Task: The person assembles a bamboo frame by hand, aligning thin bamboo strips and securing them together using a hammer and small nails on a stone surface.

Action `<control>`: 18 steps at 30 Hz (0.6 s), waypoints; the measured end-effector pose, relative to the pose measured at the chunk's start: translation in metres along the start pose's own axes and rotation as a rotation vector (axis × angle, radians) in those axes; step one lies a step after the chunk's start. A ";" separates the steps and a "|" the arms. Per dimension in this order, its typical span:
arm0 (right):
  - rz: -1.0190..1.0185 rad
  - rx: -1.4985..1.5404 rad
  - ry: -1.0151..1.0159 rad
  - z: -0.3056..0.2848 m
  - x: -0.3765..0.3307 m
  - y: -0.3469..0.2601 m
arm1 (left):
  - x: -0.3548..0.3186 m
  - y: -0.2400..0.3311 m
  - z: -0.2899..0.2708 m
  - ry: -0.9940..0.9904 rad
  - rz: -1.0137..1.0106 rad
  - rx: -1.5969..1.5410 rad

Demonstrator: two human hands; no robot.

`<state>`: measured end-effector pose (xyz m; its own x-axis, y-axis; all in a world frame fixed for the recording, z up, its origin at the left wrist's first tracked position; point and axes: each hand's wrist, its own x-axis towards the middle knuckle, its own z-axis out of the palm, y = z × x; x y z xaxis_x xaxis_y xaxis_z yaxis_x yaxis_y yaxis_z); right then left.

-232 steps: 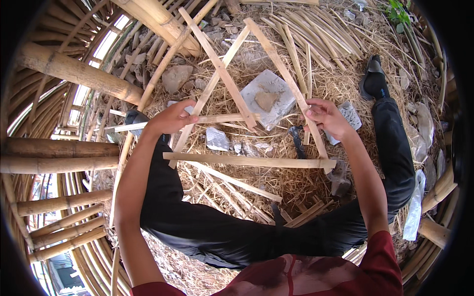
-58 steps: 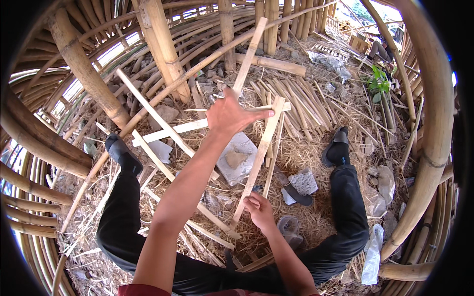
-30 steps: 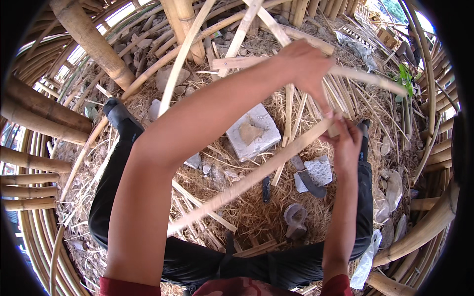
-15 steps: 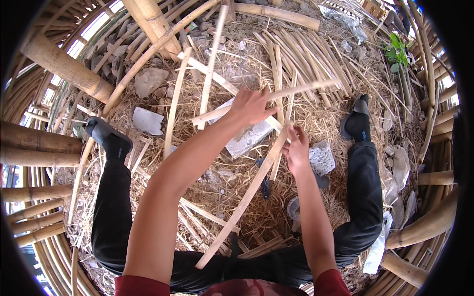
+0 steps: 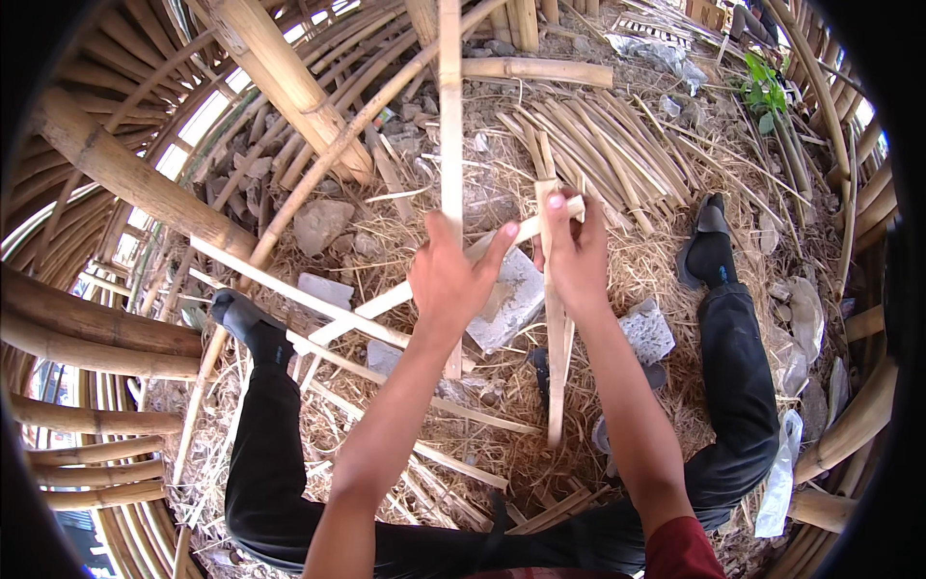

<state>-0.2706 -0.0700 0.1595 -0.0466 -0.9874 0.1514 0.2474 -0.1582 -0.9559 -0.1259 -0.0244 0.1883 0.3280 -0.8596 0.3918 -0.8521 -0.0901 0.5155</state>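
Note:
Near the middle of the head view my left hand (image 5: 451, 280) is closed round a long pale bamboo strip (image 5: 450, 125) that points straight away from me. Its thumb stretches right toward a crosswise bamboo strip (image 5: 371, 314). My right hand (image 5: 579, 261) pinches the place where that crosswise strip meets another bamboo strip (image 5: 556, 357), which points down toward me. Two more bamboo strips, an upper one (image 5: 289, 288) and a lower one (image 5: 424, 394), slant across on the left. How the strips are joined is hidden by my fingers.
A pale block (image 5: 509, 307) lies under my hands, with a rough grey block (image 5: 646, 331) to the right. Cut bamboo strips (image 5: 608, 154) lie in rows at the far right. Thick bamboo poles (image 5: 289, 82) stand at the left. Shavings (image 5: 473, 415) cover the ground between my legs.
The strip in my left hand has swung from crosswise to pointing away from me. The slanting strips at left have turned anticlockwise. My right hand has moved farther away and closed on the crossing strips.

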 end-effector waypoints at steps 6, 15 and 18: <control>0.052 0.051 -0.167 0.003 -0.040 -0.029 | -0.033 -0.005 -0.041 0.079 -0.112 -0.211; 0.083 0.140 -0.233 0.019 -0.061 -0.063 | -0.055 -0.001 -0.077 0.173 -0.104 -0.394; 0.023 0.101 -0.230 0.017 -0.066 -0.060 | -0.063 -0.004 -0.075 0.160 -0.119 -0.427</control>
<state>-0.2663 0.0045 0.2111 0.1786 -0.9645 0.1943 0.3420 -0.1243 -0.9314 -0.1123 0.0681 0.2188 0.5003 -0.7645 0.4066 -0.5718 0.0609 0.8181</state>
